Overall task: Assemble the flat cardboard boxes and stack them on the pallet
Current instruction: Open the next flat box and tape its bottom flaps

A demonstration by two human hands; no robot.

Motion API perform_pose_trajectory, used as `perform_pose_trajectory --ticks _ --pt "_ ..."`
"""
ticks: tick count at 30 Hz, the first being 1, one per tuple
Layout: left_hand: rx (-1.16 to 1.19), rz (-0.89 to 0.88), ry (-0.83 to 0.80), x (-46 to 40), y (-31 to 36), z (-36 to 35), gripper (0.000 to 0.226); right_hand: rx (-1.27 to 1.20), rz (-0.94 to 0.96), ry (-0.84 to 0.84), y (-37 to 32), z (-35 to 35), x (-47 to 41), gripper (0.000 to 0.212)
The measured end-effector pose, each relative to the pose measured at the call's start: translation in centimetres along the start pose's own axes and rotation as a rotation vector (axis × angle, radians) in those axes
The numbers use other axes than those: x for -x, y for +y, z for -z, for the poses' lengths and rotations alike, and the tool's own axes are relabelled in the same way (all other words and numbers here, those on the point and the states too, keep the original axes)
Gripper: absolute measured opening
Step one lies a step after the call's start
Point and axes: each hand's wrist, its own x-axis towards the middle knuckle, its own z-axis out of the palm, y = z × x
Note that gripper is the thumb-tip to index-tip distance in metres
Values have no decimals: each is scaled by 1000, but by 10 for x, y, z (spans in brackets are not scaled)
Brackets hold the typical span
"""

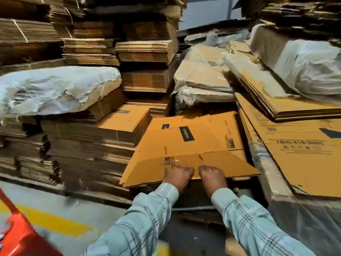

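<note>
Two hands hold one flat cardboard box [186, 150] in the middle of the picture. The left hand [178, 177] and the right hand [212, 177] sit side by side, almost touching, on the near edge of the box. The fingers of both hands are curled over that edge and grip it. The fingertips go under the cardboard, so I cannot tell how they lie there. Both arms wear pale checked sleeves [147, 218].

The box is yellow-brown with a dark label [186, 134] on top. It lies tilted, with its far end up at about 12 o'clock from the hands. It rests on more flat boxes of the same kind.

At 9 o'clock from the box stands a tall stack of flat boxes [88, 145]. On top of that stack, at about 10 o'clock, lies a white sack [55, 87]. At 3 o'clock is a big flat box with printed numbers [302, 150]. At 1 o'clock there are bundles wrapped in clear plastic [201, 78]. At 7 o'clock, low down, there is a red thing [16, 237] on a grey floor with a yellow line [55, 220].
</note>
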Motion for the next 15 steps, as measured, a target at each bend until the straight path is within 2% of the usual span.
perform_pose_trajectory --ticks 4,8,12,15 --pt "33 -32 22 18 -13 -2 35 50 1 -41 -20 5 18 20" --pt "69 4 20 34 -50 -10 48 90 21 1 -55 19 5 20" --pt "56 9 -34 35 -94 -14 55 46 18 -74 -93 18 -18 13" --pt "33 60 -72 26 -124 -30 59 58 0 -118 -113 3 -41 27"
